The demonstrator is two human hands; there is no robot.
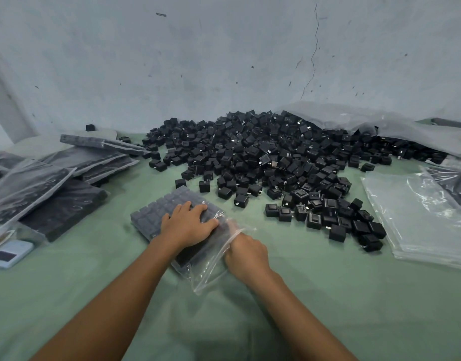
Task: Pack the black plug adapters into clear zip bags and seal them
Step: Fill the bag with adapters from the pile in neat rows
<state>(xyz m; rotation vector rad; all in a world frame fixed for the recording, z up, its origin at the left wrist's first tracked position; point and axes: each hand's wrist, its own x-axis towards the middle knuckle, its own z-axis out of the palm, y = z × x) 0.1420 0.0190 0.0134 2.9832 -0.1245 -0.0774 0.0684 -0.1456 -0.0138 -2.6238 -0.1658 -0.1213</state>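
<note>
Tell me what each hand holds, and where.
Left hand presses flat on the filled zip bag; right hand grips its open mouth edge.

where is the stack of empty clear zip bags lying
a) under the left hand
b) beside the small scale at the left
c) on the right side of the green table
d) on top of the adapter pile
c: the flat stack of empty clear zip bags lies on the right side of the green table, right of the loose black plug adapters.
</note>
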